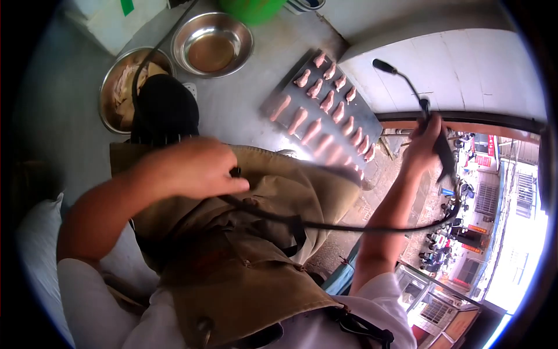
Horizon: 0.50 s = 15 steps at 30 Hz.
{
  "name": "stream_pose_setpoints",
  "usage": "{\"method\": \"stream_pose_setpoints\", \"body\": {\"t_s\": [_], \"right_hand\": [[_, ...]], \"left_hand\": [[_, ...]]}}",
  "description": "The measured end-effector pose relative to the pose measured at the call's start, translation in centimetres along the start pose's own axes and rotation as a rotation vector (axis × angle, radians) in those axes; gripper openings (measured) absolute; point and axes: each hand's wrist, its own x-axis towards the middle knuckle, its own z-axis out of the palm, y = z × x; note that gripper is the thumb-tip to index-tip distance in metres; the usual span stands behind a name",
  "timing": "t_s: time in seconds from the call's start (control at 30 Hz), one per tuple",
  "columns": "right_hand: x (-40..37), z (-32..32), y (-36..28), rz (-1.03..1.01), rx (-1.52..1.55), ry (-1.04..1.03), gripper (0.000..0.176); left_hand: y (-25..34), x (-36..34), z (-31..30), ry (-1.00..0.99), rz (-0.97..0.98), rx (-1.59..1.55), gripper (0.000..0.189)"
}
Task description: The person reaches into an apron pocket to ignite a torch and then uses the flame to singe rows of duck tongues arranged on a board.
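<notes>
At the right, my right hand [426, 144] grips the dark handle of a torch-like tool [414, 90], whose thin metal neck ends in a black nozzle. A black hose [325, 225] curves from near its handle across the apron to my left hand. My left hand [200, 167] is closed on the hose in front of the apron, with a small black piece showing between its fingers. Pale pieces of meat [326, 102] lie in rows on a dark tray [363, 104] beyond the brown apron [256, 262]. Some nearer pieces are blurred.
An empty-looking steel bowl [244, 49] stands beside another bowl [106, 104] holding pale meat. A black rounded object [165, 107] partly covers that second bowl. A green container [247, 9] is at the top. A street with parked scooters [433, 256] shows through the opening at right.
</notes>
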Motion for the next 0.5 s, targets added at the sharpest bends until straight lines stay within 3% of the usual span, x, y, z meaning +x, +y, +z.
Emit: {"method": "stream_pose_setpoints", "body": {"t_s": [0.07, 0.13, 0.2, 0.27, 0.33, 0.4, 0.43, 0.47, 0.5], "right_hand": [[4.6, 3.4, 1.9, -0.226, -0.089, -0.137, 0.027], [7.1, 7.7, 1.7, -0.215, -0.201, -0.344, 0.022], [8.1, 12.2, 1.0, -0.152, -0.189, -0.62, 0.02], [7.6, 16.9, 0.4, -0.161, -0.169, -0.888, 0.016], [6.9, 21.2, 1.6, -0.333, -0.208, -1.091, 0.017], [5.4, 24.9, 2.0, -0.723, -0.222, -1.271, 0.014], [4.4, 26.7, 3.0, -0.767, -0.288, -1.229, 0.014], [3.9, 27.9, 2.2, -0.549, -0.459, -1.363, 0.012], [3.5, 29.4, 2.6, -0.486, -0.55, -1.426, 0.014]], "left_hand": [[-0.8, 0.9, -2.8, 0.196, 0.127, 0.06, 0.045], [0.1, 3.6, -3.8, 0.347, 0.192, 0.082, 0.042], [2.4, 6.6, -4.2, 0.241, 0.254, 0.014, 0.039], [1.9, 9.8, -0.9, 0.177, 0.405, -0.127, 0.037], [0.7, 11.2, 1.0, 0.09, 0.465, -0.251, 0.015], [-0.7, 12.2, 2.3, -0.003, 0.446, -0.287, 0.016], [-1.3, 12.7, 2.2, -0.053, 0.441, -0.305, 0.016], [-1.7, 13.1, 1.9, -0.06, 0.425, -0.366, 0.016], [-1.6, 12.9, 0.8, -0.068, 0.408, -0.427, 0.017]]}}
